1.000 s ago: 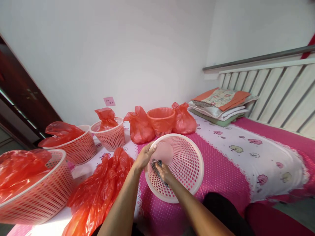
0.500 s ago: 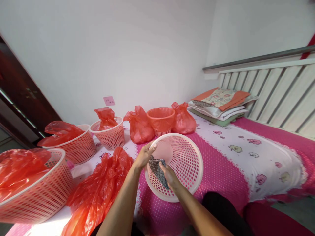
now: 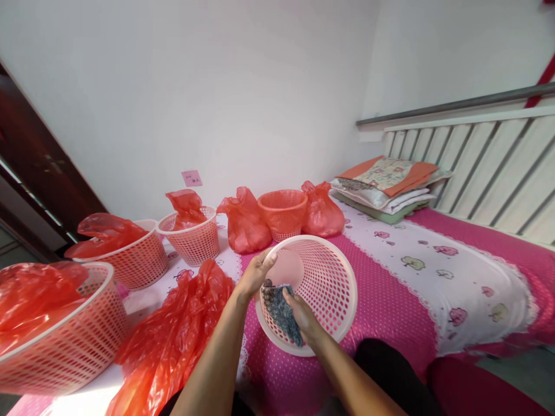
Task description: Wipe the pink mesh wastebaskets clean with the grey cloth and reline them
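A pale pink plastic basket [image 3: 332,277] with perforated sides lies tipped over on the bed, its mouth turned toward me. My left hand [image 3: 255,276] is closed on the left part of its rim, thumb on the inside. In my right hand [image 3: 303,319] is a grey-blue cloth [image 3: 281,312], pinched under the thumb against the basket's inner wall. The cloth hangs down over the near-left rim, and my palm and other fingers are partly hidden behind it.
Left of my arms lies a crumpled heap of red plastic bags [image 3: 177,329]. Several pink baskets with red bags stand farther left, including a large one [image 3: 78,335]. Behind are a red-lined basket [image 3: 284,211] and two filled red bags. Folded bedding [image 3: 385,185] is piled by the white rail.
My right hand and the cloth have moved slightly down along the basket's inside, and more of the cloth shows. My left hand stays on the rim.
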`<state>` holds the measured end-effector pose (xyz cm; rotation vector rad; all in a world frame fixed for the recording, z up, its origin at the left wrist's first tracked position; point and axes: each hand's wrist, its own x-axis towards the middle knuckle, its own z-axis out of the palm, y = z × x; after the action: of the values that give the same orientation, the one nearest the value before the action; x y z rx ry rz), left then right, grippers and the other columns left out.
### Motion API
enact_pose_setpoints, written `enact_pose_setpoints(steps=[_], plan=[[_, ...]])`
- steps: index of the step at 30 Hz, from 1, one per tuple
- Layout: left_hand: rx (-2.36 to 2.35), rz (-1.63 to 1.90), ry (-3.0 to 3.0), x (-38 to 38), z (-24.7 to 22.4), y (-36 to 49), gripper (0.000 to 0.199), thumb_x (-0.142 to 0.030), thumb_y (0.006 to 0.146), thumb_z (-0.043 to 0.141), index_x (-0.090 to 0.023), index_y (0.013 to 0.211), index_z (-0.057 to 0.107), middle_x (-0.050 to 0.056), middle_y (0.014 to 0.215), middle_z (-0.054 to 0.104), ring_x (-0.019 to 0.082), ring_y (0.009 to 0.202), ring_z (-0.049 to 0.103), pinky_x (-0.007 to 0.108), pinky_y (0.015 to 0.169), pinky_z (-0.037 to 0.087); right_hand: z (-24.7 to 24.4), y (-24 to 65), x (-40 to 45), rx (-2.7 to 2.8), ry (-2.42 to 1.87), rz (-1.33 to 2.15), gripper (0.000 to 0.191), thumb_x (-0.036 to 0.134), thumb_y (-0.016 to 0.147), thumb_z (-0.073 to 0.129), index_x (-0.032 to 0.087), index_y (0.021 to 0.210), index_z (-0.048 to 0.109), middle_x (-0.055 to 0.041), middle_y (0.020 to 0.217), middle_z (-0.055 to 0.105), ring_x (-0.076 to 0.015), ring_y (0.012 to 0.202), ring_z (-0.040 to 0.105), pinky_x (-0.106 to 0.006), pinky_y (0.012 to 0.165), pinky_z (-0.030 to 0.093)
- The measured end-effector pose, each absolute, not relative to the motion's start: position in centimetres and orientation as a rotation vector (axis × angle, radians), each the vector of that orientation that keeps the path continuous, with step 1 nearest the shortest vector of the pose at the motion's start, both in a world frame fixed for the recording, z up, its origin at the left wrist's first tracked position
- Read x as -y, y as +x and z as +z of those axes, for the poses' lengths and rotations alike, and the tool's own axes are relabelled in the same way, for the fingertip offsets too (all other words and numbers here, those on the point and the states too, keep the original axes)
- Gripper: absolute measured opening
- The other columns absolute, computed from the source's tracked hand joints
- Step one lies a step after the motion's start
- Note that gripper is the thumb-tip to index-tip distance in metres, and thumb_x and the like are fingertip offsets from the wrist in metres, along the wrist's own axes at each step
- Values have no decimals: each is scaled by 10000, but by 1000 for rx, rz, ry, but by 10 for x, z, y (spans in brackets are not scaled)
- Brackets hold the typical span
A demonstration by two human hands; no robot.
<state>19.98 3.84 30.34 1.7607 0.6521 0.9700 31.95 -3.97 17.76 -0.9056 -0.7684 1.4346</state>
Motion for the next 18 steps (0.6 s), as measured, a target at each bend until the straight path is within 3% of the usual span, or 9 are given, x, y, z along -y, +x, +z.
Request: enact_pose_setpoints(steps=[7,13,18], plan=[[-661,969,1747,-41,299,199,642,-636,910,651,-179,1357,706,118,1426,709,368,1339,621,506,1191,420,175,314,45,652,-921,1481,524,695,779,770,185,895,745,-44,706,760,-188,536,666,-305,560,541],[-682,964,1741,-38,302,199,652,-650,902,650,-187,1358,706,111,1414,717,364,1320,633,499,1173,443,172,315,47,539,-905,1589,475,631,877,711,162,910,780,-87,752,790,-229,594,725,-351,618,581],[-683,980,1754,-41,300,199,675,-676,885,657,-179,1338,720,120,1387,732,366,1308,641,498,1171,442,167,314,45,478,-819,1662,456,585,909,683,157,1013,799,-109,891,828,-272,774,795,-403,789,629]])
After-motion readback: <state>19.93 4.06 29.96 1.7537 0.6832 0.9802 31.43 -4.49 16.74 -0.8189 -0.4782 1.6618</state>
